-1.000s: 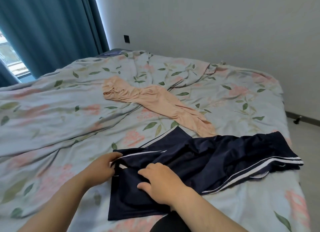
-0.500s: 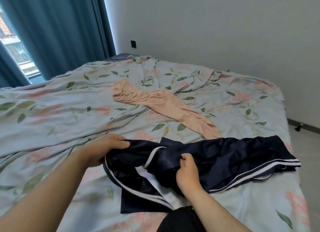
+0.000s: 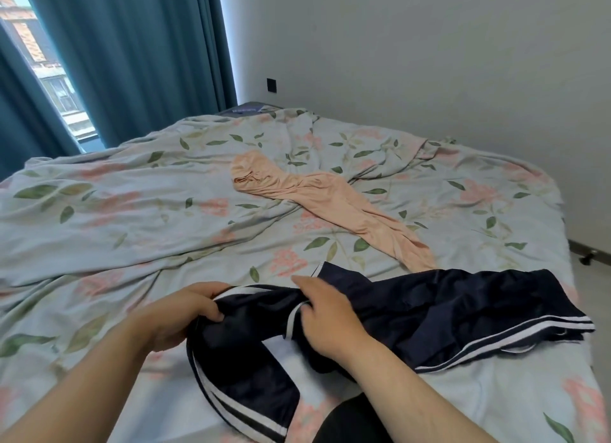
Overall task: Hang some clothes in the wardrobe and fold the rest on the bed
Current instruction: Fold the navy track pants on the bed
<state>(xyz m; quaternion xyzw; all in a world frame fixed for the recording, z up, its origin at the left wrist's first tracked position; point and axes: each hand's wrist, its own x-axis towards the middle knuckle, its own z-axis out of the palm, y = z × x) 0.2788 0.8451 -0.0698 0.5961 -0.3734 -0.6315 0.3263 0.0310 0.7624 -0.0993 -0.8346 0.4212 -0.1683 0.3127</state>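
A navy garment with white stripes (image 3: 446,313) lies bunched across the near part of the bed (image 3: 115,217). My left hand (image 3: 178,313) grips its left edge, fingers curled round the dark fabric. My right hand (image 3: 327,317) holds the cloth at the middle, by a white stripe, with the index finger stretched out. The garment's right end lies spread toward the bed's right side. A peach garment (image 3: 330,201) lies stretched out farther back on the floral cover, apart from both hands.
Teal curtains (image 3: 125,55) and a window stand at the back left. A pale wall with a dark socket (image 3: 271,85) runs behind the bed. Floor shows at the right edge, with a small dark object (image 3: 588,256) by the skirting.
Both hands have lifted and gathered the navy garment's left part, moving it slightly away from me. My right hand shifted up onto the white stripe. The peach garment has not moved.
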